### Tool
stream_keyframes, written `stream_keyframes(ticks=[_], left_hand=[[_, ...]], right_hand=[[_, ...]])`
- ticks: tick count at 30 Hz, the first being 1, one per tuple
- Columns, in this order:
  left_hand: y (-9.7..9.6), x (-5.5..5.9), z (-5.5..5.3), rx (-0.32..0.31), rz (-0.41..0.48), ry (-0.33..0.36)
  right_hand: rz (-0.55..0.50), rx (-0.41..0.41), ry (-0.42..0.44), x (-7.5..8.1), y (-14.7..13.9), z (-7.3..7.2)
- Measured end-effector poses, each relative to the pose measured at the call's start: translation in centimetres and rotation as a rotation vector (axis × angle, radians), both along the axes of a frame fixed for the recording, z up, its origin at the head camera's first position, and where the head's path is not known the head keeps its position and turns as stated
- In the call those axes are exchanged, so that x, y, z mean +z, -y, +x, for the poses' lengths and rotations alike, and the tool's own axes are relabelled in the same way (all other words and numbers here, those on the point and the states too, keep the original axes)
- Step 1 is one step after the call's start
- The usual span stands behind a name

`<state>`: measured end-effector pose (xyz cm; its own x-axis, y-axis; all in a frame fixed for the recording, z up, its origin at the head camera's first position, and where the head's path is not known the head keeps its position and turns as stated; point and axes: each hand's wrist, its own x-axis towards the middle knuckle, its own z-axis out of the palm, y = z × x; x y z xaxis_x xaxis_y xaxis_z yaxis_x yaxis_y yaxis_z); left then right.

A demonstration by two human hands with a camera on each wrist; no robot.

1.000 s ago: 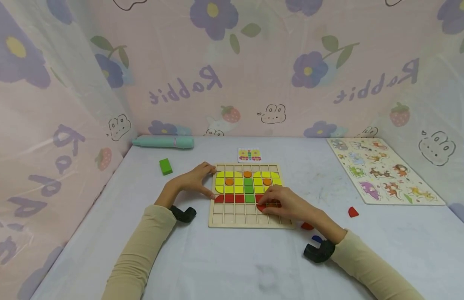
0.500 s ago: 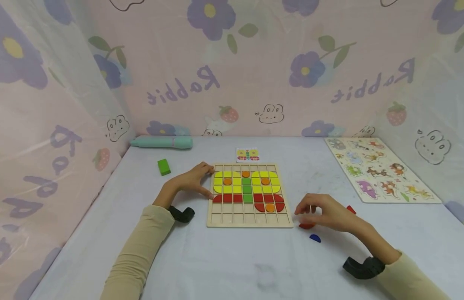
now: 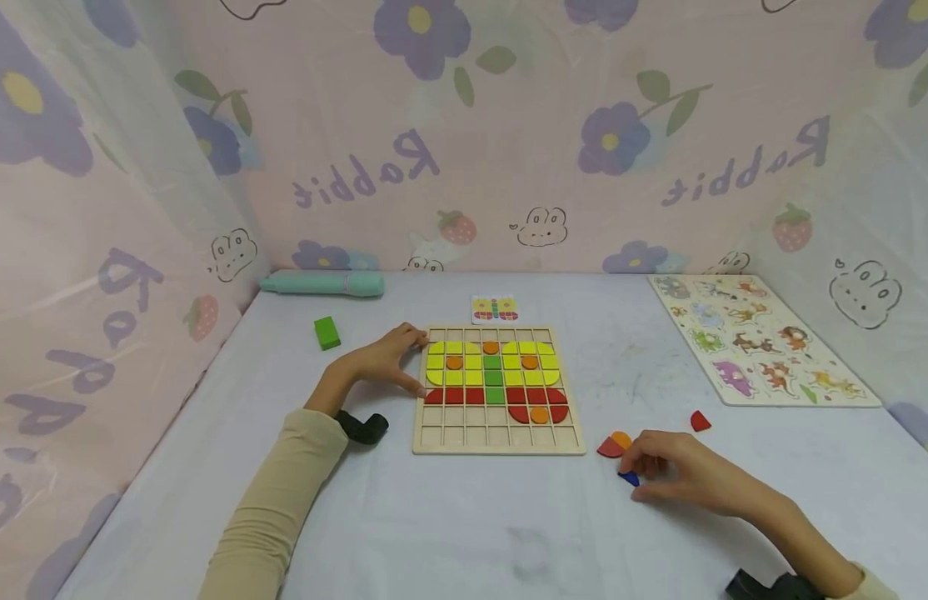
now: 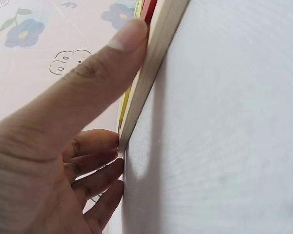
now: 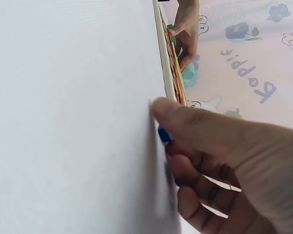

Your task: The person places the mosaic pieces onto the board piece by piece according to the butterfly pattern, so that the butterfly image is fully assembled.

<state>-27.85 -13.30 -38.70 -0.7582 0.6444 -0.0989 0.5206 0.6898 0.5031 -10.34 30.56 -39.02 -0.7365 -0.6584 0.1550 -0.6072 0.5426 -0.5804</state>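
A wooden grid board (image 3: 464, 435) lies on the table, with yellow, orange, green and red flat pieces forming a pattern. My left hand (image 3: 381, 360) rests along the board's left edge. In the left wrist view its thumb (image 4: 129, 36) lies at the rim, and the other fingers touch the side farther along. To the right of the board, my right hand (image 3: 681, 471) is down at a blue half-round piece (image 3: 629, 478), index finger beside it and thumb in front. In the right wrist view the blue piece (image 5: 164, 134) shows between thumb and fingers.
A red piece (image 3: 610, 448) and an orange piece (image 3: 621, 438) lie just beyond the blue one, with another red piece (image 3: 700, 421) farther right. A small pattern card (image 3: 496, 310), green block (image 3: 327, 333), teal marker-like tube (image 3: 321, 283) and animal puzzle board (image 3: 764, 342) lie around.
My right hand has left the board's lower right, moving right past the red piece and then down to the blue one. Red and orange pieces show where it was. The left hand stays put.
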Motion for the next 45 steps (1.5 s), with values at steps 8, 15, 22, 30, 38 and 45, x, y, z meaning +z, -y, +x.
stream_keyframes(ticks=[8, 15, 22, 30, 38, 45], left_hand=[[0.0, -0.1, 0.0, 0.001, -0.003, 0.004], [0.0, 0.2, 0.1, 0.013, -0.011, 0.004], [0.1, 0.5, 0.3, 0.012, -0.007, 0.004], [-0.1, 0.5, 0.4, -0.003, 0.016, 0.004], [-0.1, 0.2, 0.3, -0.001, 0.005, 0.000], [0.0, 0.2, 0.2, 0.000, 0.000, 0.001]], right_hand=[[-0.020, 0.003, -0.020, -0.2, 0.7, -0.3], [0.029, -0.007, -0.040, 1.0, 2.3, -1.4], [0.043, 0.038, -0.075, 2.3, 6.4, -3.9], [0.085, 0.072, -0.107, 2.0, 10.2, -6.9], [0.079, -0.029, -0.077, 1.1, 11.5, -8.9], [0.077, -0.006, -0.101, 0.9, 10.8, -9.8]])
